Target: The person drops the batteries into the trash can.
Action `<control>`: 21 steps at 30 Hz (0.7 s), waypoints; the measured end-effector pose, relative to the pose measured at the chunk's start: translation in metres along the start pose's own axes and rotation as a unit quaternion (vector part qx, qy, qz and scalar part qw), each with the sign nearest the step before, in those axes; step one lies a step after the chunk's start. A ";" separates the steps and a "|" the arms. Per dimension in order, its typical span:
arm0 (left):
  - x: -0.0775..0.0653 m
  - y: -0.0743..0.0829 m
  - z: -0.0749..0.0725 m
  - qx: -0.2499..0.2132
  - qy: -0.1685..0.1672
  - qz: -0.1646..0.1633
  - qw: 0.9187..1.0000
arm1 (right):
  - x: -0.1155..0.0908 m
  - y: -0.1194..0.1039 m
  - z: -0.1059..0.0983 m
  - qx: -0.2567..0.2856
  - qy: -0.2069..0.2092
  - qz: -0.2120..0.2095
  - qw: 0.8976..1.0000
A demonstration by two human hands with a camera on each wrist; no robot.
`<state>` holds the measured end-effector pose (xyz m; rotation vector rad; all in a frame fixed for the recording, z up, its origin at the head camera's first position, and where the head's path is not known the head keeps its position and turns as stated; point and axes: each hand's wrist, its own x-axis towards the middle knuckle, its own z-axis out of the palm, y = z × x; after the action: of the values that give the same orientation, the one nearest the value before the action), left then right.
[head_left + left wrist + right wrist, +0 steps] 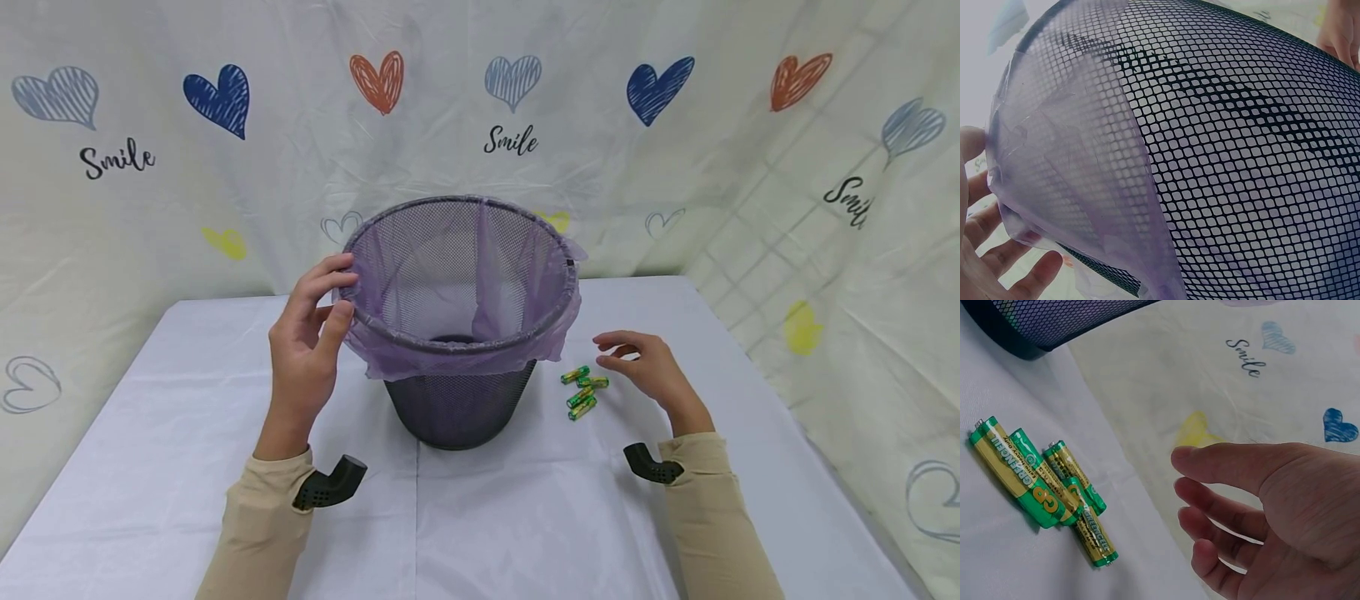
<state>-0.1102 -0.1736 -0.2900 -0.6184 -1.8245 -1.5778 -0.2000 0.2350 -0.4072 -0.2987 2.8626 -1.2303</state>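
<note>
A black mesh wastebasket stands upright, lined with a thin purple plastic bag folded outward over its rim. At the left side of that rim is my left hand, its spread, relaxed fingers right at the bag-covered edge. In the left wrist view the fingers lie beside the mesh and the purple film. My right hand hovers right of the wastebasket, fingers loosely bent and holding nothing. Several green-and-gold batteries lie in a small group between it and the basket; the right wrist view shows these batteries close up.
A white cloth covers the table. Behind it and along the right side hangs a pale curtain printed with hearts and "Smile". Black curved mounts sit on both beige sleeves.
</note>
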 end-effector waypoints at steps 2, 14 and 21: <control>0.000 0.000 0.000 0.000 0.000 -0.001 1.000 | 0.000 0.002 0.001 0.004 -0.004 0.002 1.000; 0.000 -0.001 0.000 0.000 -0.001 0.001 1.000 | 0.002 0.014 0.004 -0.001 -0.032 0.013 0.999; 0.000 -0.001 0.000 -0.002 0.000 0.002 1.000 | 0.004 0.020 0.006 -0.003 -0.033 0.018 0.999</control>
<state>-0.1111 -0.1739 -0.2907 -0.6225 -1.8188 -1.5798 -0.2064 0.2436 -0.4254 -0.2818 2.8032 -1.1840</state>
